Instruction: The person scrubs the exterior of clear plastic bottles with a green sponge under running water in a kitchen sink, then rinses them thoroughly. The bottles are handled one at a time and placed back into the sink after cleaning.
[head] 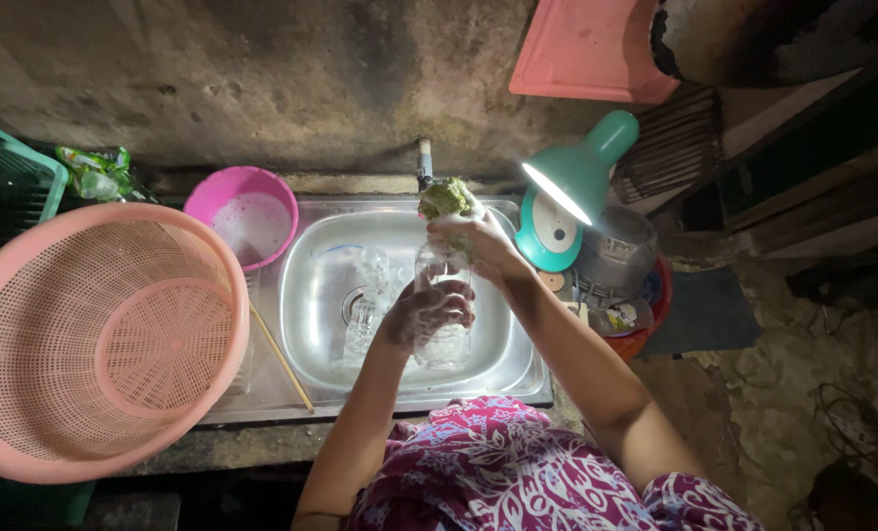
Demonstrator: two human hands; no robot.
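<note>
Two hands work over the steel sink point(311, 295): the left hand point(427, 313), soapy, wraps around a clear glass jar point(446, 305) held above the basin, while the right hand point(478, 241) pinches a green sponge point(445, 199) at the jar's mouth. Judging by the suds, scrubbing is under way but rinsing is not yet done. Another clear glass point(370, 295) lies in the basin — apparently unwashed. A pink bowl point(242, 211) of foamy water stands beside the sink; the pink basket point(95, 334) holds nothing washed.
</note>
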